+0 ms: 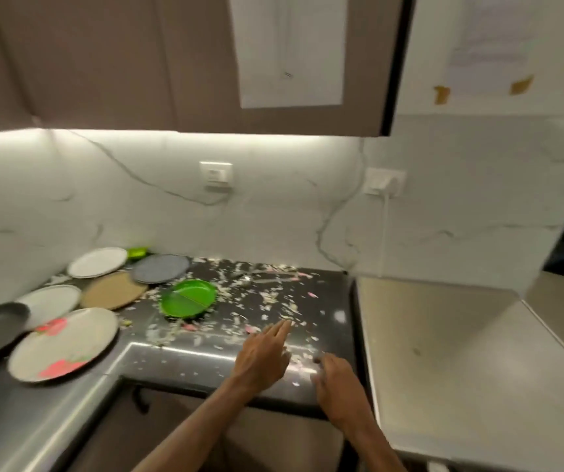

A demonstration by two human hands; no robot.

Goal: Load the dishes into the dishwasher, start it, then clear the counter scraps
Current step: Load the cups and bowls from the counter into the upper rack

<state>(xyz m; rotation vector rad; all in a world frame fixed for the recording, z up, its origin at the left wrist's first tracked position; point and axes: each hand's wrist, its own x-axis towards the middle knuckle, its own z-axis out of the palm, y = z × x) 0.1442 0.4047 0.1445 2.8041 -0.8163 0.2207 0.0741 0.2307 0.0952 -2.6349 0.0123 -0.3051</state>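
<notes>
Near the table's front edge I see the left hand, fingers straight, over scraps; right hand just beside it, its fingers too blurred to tell.

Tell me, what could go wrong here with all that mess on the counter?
Scraps lie right up to the counter's front edge, so a sweep by the left hand could push some over it rather than toward the right hand. The plate with pink marks rests close to the counter's inner edge; a bump might slide it off.
</notes>
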